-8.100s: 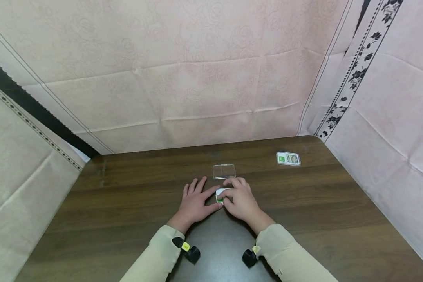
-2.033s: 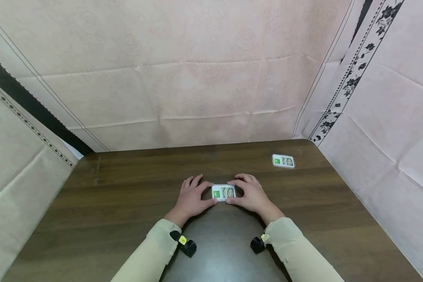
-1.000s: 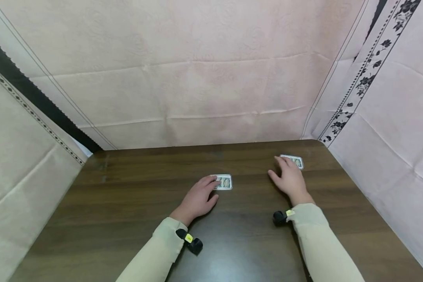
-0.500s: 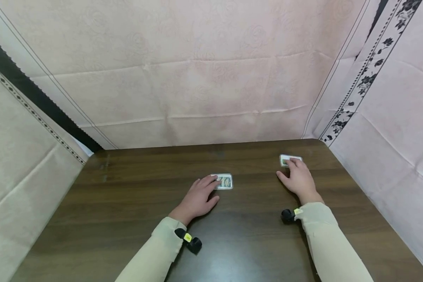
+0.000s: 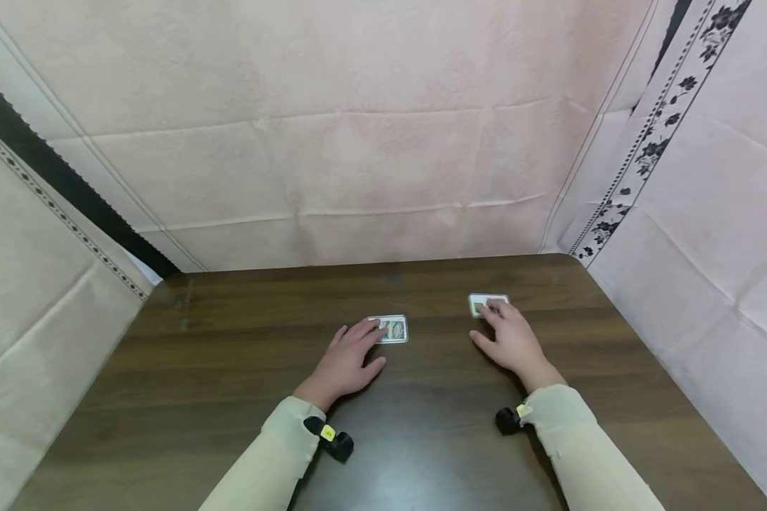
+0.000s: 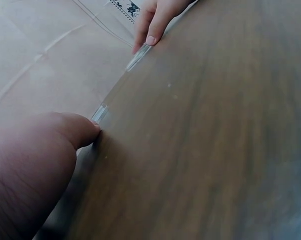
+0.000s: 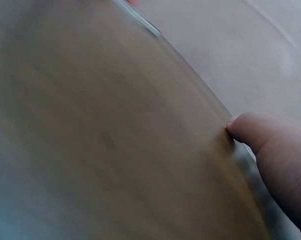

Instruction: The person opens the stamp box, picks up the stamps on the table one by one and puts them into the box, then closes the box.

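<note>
Two small flat clear plastic cases, each with a printed white card inside, lie on the brown wooden table (image 5: 243,397). My left hand (image 5: 345,365) rests its outstretched fingertips on the left case (image 5: 396,329), covering its left part; the thumb is spread to the side. On the right case (image 5: 477,301), my right hand (image 5: 514,341) lays its fingertips, hiding much of the card. That thumb (image 7: 270,140) also points away from the other fingers. Seen low from the left wrist, the left case (image 6: 99,114) and right case (image 6: 138,59) show as thin clear edges, a gap between them.
Behind the table's far edge hangs a pale patterned cloth (image 5: 358,170). Another cloth with a black floral border (image 5: 652,149) hangs at the right, and a dark strip (image 5: 70,177) runs down at the left. Both wrists wear small black cameras (image 5: 340,447).
Earlier a clear lid lay apart; by 2.0 s ago it was gone from there and both hands held the left case. Then my right hand reached the right case, which has since slid leftward and nearer.
</note>
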`<state>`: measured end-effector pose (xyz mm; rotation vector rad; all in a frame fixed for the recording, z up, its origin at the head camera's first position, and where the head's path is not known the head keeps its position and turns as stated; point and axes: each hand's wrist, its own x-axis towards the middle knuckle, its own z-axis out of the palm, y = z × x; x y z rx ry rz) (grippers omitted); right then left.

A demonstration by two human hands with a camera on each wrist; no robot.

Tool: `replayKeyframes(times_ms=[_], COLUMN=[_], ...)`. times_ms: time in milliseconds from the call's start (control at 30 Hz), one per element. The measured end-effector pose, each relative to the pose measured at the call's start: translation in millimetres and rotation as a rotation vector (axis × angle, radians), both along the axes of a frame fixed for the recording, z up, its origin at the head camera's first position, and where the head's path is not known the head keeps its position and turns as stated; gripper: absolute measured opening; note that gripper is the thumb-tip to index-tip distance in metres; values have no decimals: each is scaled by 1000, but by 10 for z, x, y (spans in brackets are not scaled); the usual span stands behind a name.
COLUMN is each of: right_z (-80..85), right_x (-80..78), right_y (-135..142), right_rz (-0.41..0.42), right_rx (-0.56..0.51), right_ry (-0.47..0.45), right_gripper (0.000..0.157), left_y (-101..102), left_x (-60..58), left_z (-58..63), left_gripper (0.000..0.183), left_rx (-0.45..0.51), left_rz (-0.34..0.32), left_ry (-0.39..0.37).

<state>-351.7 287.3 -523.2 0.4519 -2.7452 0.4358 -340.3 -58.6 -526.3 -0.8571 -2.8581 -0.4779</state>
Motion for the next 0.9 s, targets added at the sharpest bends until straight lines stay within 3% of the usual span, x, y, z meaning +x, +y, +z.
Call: replayKeyframes(times_ms=[167,433,900], right_z=[-1,30,18], right_x=[90,237,359], right_y=[-312,-700,-956], right_rz=[47,44,41], right_rx=[29,39,57], right_ry=[7,-27,3], right_gripper=[63,62,59], left_y=[-31,-56,-84], left_x=[11,20,34], left_z=[5,23,37], left_gripper=[57,55,53], left_rx=[10,21,28], left_rz=[12,18,42], left_ry=[-4,2,-5])
